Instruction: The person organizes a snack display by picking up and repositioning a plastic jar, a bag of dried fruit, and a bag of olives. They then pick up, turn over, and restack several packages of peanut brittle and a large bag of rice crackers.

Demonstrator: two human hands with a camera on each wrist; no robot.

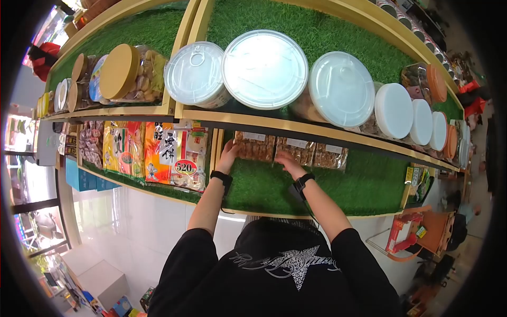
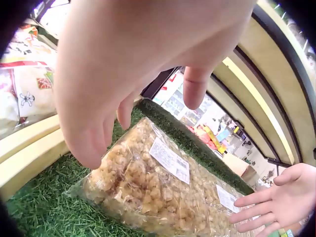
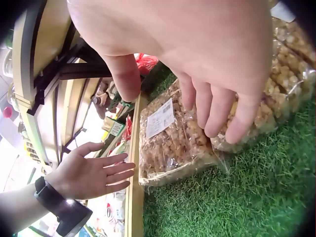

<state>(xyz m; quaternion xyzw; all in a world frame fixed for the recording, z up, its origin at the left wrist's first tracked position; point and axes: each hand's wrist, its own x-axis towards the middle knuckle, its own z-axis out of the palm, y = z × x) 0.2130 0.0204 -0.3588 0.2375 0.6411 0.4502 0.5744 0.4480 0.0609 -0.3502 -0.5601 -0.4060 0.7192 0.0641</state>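
Observation:
Clear packs of brown clustered snack [image 1: 255, 149] with white labels lie in a row on green turf. At the row's left end is the left hand [image 1: 228, 156], fingers extended beside the end pack [image 2: 143, 182]; in the left wrist view its fingertips hang by the pack's edge. The right hand [image 1: 288, 162] is at the front of the row, near where two packs meet; in the right wrist view its relaxed fingers [image 3: 205, 106] reach over the packs, and contact is hard to tell. Neither hand grips anything.
Above runs a shelf edge [image 1: 296, 126] bearing white-lidded tubs [image 1: 265, 68] and jars. A wooden divider [image 1: 213, 153] separates the packs from bright snack bags [image 1: 159, 153] on the left. Small packets [image 1: 417, 177] lie at the right end.

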